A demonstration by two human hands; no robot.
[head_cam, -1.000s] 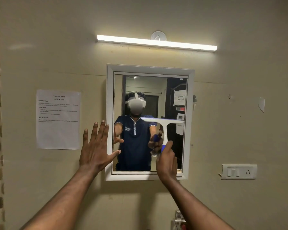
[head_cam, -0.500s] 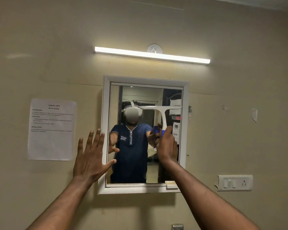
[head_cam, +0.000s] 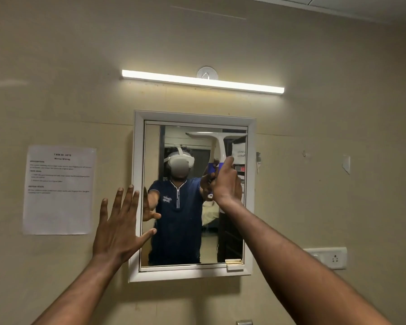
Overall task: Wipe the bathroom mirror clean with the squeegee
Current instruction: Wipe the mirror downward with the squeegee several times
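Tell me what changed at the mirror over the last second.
The right hand slid the squeegee up the glass, from mid-height to near the mirror's top edge, on the right side. Nothing was grasped or released. The left hand stays spread open at the frame's left edge.

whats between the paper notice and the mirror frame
In the head view, the open left hand lies between the paper notice and the mirror frame, against the wall.

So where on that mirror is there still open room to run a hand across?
Free: the middle and lower glass of the mirror, between left hand and right forearm. Crowded: the upper right corner, where right hand holds the squeegee.
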